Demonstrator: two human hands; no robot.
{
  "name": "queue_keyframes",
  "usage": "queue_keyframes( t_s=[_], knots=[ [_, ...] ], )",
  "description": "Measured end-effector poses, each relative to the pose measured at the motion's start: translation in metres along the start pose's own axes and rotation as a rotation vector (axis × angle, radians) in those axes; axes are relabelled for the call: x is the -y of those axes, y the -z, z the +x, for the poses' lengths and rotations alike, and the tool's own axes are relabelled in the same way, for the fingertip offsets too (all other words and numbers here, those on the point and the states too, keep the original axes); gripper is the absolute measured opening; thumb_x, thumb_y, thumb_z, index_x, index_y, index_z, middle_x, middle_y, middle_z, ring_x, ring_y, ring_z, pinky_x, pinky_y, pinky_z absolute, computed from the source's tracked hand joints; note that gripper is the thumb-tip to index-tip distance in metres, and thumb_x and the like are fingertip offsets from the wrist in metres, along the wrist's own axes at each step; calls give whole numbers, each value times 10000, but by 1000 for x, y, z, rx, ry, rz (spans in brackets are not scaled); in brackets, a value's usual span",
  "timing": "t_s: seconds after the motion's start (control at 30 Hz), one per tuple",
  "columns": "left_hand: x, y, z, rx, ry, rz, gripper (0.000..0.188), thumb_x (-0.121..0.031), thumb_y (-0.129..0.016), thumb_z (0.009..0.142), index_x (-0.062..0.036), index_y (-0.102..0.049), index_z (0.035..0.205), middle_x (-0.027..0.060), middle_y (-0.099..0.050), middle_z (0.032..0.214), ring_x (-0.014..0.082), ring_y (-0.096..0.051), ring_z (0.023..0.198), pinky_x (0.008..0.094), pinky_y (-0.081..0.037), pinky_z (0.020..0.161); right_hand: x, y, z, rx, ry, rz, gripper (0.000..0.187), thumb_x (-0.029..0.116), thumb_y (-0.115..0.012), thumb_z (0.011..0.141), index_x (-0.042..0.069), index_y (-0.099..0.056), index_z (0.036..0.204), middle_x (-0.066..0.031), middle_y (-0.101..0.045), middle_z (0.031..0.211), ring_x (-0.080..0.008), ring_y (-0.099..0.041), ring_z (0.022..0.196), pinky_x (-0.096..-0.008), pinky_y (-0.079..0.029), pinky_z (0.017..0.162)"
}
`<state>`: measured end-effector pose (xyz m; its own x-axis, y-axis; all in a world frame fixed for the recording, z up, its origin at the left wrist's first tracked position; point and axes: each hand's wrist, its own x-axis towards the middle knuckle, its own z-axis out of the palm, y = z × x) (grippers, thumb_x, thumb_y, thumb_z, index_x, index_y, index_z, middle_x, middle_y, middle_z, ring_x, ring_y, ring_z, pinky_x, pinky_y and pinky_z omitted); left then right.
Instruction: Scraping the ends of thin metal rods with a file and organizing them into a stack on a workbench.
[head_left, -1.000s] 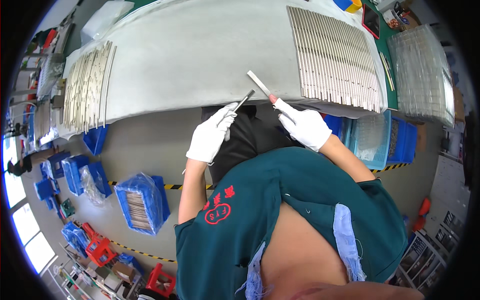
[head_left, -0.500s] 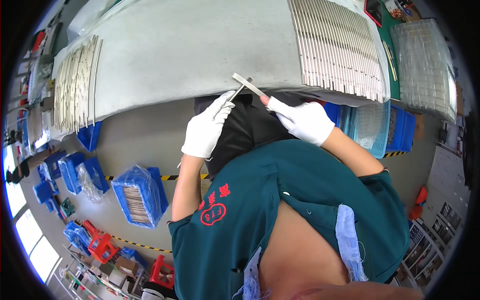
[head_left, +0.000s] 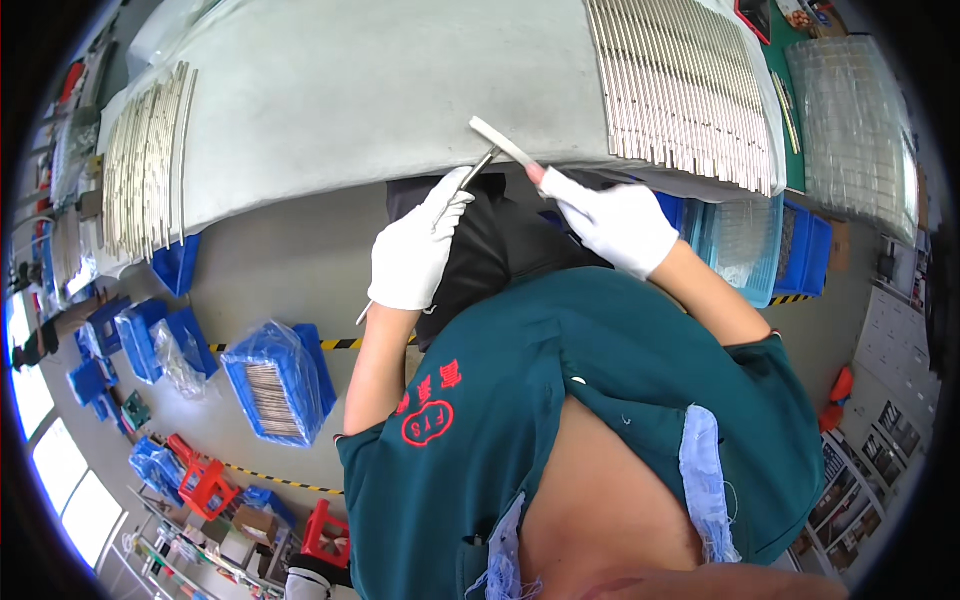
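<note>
My gloved left hand (head_left: 418, 245) is closed around a thin metal rod (head_left: 484, 166). One end of the rod sticks out past the fingers, and a thin tip shows by the wrist. My right hand (head_left: 618, 222), also in a white glove, grips a flat, pale, narrow bar (head_left: 502, 139) with a bare fingertip showing. The bar lies across the rod's far end and appears to touch it. Both hands are just in front of the table edge, above my lap.
A grey-covered table (head_left: 400, 90) spans the far side. Slim metal rods (head_left: 690, 100) lie in a row at its right, with another bunch of rods (head_left: 148, 165) at its left. Blue bins (head_left: 805, 250) stand below right; a bagged blue crate of rods (head_left: 272, 385) sits on the floor.
The pale bar has shifted away from me, reaching farther over the table and crossing the rod nearer its own middle. My right hand has moved slightly up and right; the left grip stays closed.
</note>
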<state>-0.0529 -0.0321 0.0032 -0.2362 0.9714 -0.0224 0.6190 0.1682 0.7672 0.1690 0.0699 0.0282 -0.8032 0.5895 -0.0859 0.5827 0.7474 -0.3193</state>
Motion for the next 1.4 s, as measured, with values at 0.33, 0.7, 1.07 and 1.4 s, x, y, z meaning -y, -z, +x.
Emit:
queue_keyframes(
  t_s=[0.33, 0.7, 1.07, 1.4],
  knots=[
    [5, -1, 1, 9, -3, 43, 313, -253, -538, 889, -273, -561, 1200, 48, -653, 825, 248, -615, 689, 318, -491, 607, -7, 2, -18, -71, 54, 11, 498, 170, -513, 857, 250, -430, 1341, -31, -517, 521, -192, -472, 361, -317, -382, 357],
    [2, 1, 2, -13, -39, 89, 323, -232, -540, 879, -273, -558, 1199, 37, -663, 843, 241, -621, 688, 318, -495, 598, 0, -1, -11, -8, 13, 69, 494, 168, -523, 867, 282, -433, 1338, -58, -475, 487, -212, -442, 338, -319, -385, 367],
    [-5, 2, 4, 88, 148, -272, 293, -61, -528, 886, -31, -577, 1174, 38, -613, 770, 94, -539, 660, 219, -447, 696, -6, 1, -5, -112, 109, -18, 468, 136, -540, 854, 117, -459, 1315, -56, -598, 653, -200, -483, 394, -310, -416, 392],
    [-13, 4, 11, 141, 348, -557, 289, -73, -523, 905, 2, -563, 1182, 17, -559, 697, 60, -470, 605, 194, -396, 602, 11, -8, 14, -82, 24, -21, 485, 181, -520, 867, 294, -432, 1330, -41, -475, 465, -202, -470, 348, -323, -380, 355]
  ],
)
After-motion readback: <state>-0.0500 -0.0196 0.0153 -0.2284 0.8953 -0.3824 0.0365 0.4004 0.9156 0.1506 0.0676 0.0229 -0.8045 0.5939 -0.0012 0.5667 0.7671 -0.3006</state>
